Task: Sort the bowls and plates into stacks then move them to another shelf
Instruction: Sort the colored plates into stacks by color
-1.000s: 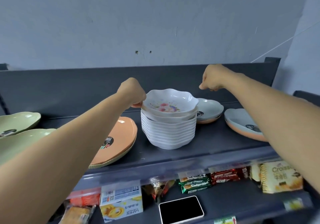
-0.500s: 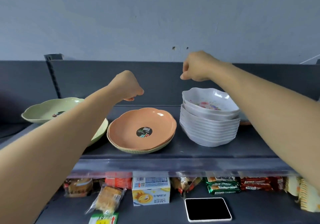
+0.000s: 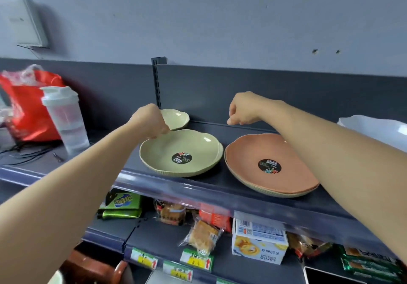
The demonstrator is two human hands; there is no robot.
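Hovering curled, empty — left grip [image 3: 152, 122] above far rim of green plate [image 3: 189, 145].

The dark top shelf [image 3: 176, 184] holds a big green plate [image 3: 163, 149]. A small green plate [image 3: 177, 118] sits behind it. Just to the right lie orange plates [image 3: 264, 149] stacked on a green one. A white bowl [image 3: 374, 129] is at the far right. To the left stand a bottle [image 3: 66, 118] and a red bag [image 3: 26, 107], with wires [image 3: 26, 156] near them. The lower shelf [image 3: 152, 237] holds snack packs [image 3: 202, 237] and a box [image 3: 259, 244].
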